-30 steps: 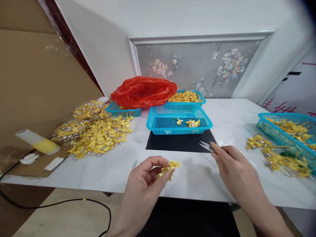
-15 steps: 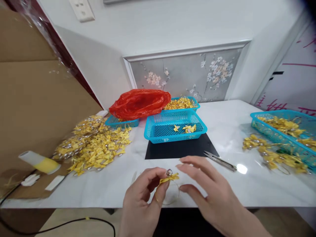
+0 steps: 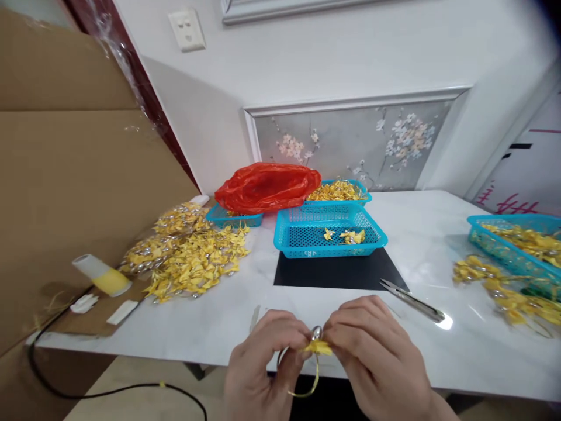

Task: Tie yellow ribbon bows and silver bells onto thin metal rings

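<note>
A small silver bell [image 3: 316, 333] with a yellow ribbon bow [image 3: 319, 348] is held at the table's front edge. My left hand [image 3: 269, 356] pinches its left side between thumb and fingers. On the other side, my right hand [image 3: 377, 351] has its fingers closed at the bow and bell; the fingertips are partly hidden. A thin gold cord loop [image 3: 316, 380] hangs down from the bow. Beyond my hands stands a blue basket [image 3: 331, 252] containing a few similar bow pieces [image 3: 352, 237]. To its right front lie metal thread snips [image 3: 412, 300].
At left lies a heap of yellow bows with bells [image 3: 197, 263], beside a white-and-yellow spool [image 3: 103, 275]. A red plastic bag [image 3: 267, 188] rests over another basket. More bow pieces fill the right basket [image 3: 486, 233]. A black sheet [image 3: 337, 273] lies under the middle basket.
My right hand has come in from the right, its spread fingers now closed at the bow. The bell and cord loop have turned slightly. The camera view has shifted.
</note>
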### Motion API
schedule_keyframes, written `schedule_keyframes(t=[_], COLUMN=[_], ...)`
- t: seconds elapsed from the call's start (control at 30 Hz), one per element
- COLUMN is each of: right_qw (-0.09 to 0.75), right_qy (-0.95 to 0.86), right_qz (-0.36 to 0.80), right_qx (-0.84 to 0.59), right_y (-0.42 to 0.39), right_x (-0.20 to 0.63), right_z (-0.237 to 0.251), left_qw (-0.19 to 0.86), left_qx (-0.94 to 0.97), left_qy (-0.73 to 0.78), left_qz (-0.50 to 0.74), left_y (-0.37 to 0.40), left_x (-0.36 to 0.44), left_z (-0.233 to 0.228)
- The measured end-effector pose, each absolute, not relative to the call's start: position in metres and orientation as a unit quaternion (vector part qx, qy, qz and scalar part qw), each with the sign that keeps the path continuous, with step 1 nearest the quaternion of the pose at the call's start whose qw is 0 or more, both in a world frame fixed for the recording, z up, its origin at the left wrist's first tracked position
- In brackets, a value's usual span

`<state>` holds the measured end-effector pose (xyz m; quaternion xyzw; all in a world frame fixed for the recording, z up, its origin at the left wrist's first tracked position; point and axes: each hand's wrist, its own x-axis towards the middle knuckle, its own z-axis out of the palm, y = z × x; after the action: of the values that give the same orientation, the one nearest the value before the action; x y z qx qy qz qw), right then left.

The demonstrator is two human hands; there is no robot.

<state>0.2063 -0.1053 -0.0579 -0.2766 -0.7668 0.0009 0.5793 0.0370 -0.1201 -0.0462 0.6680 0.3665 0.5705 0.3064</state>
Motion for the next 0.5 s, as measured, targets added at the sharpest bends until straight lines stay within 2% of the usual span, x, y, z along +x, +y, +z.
schedule_keyframes(t=[0.13,0.3,0.4,0.5], right_qw=[0.564,0.554,0.498,0.478], right_qy=[-0.776,-0.749,-0.734,-0.739], right_qz=[-0.006,0.181,0.289,0.323], right_qx=[-0.283,-0.317,-0.359,-0.348], right_y=[-0.105,-0.109,-0.112,-0.111], right_x=[0.202,0.203,0.200,0.192], right_z=[-0.058,-0.058,-0.059,-0.057], left_qw=[0.414,0.554,0.577,0.587], left_qx=[0.509,0.374,0.345,0.339], left_qy=[0.416,0.449,0.437,0.426], left_qz=[0.630,0.592,0.597,0.600], left_y=[-0.123,-0.118,-0.117,-0.118], left_x=[0.036,0.034,0.037,0.042], left_z=[-0.053,-0.045,-0.043,-0.047])
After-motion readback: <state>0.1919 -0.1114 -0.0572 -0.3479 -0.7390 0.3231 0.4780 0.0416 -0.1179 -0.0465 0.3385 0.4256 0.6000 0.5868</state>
